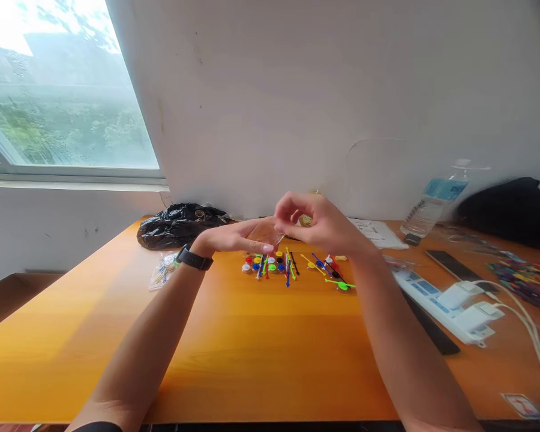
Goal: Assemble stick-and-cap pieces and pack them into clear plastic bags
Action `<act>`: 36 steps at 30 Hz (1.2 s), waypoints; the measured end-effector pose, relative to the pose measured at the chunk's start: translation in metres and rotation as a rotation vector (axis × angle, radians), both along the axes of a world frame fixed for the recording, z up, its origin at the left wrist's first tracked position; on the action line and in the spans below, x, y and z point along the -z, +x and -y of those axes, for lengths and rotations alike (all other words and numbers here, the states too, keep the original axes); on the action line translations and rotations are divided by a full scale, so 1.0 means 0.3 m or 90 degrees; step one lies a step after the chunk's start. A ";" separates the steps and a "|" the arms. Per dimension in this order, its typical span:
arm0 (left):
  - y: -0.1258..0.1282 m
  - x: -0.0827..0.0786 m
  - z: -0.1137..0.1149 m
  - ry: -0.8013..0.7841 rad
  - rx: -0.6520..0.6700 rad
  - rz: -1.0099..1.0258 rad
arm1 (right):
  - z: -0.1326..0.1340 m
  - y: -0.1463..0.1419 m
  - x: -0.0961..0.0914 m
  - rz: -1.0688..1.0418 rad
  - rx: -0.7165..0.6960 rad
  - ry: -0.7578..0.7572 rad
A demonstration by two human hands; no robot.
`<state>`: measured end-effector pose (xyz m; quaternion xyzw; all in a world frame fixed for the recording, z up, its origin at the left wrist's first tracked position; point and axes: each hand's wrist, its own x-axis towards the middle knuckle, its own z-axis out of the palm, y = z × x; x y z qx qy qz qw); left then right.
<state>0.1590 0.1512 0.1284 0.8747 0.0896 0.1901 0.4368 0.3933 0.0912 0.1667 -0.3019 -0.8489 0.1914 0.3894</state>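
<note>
A clear plastic bag (266,231) is held up over the far part of the table. My left hand (236,236), with a black band on its wrist, grips it between the straight thumb and the fingers behind it. At the bag's right edge, my right hand (324,222) pinches the film between thumb and forefinger. Beneath the hands lie several small round coloured pieces (272,268) in rows, with coloured plastic arrows (290,270) alongside. To the right, several arrows are joined to round bases, among them a green spinner (342,286). What the bag contains, if anything, I cannot make out.
A black plastic bag (177,225) and a clear bag of small parts (162,270) lie to the left. On the right are a white power strip (445,306) with plugged-in chargers, a phone (454,267), a water bottle (432,204) and a colourful pile (526,279). A wall stands behind.
</note>
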 end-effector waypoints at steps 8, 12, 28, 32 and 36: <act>-0.049 0.005 -0.024 -0.001 -0.154 -0.092 | -0.115 0.005 0.096 0.009 0.041 -0.097; -0.045 0.009 -0.030 0.004 -0.286 -0.031 | -0.148 -0.019 0.136 -0.016 0.043 -0.107; -0.084 -0.003 -0.049 0.080 -0.387 -0.038 | -0.181 0.047 0.127 -0.169 -0.018 -0.207; -0.057 0.013 -0.060 0.266 -0.472 0.101 | -0.159 0.052 0.104 -0.186 -0.004 -0.231; 0.000 0.001 -0.014 0.496 -0.551 0.210 | -0.156 0.052 0.101 -0.172 0.055 -0.191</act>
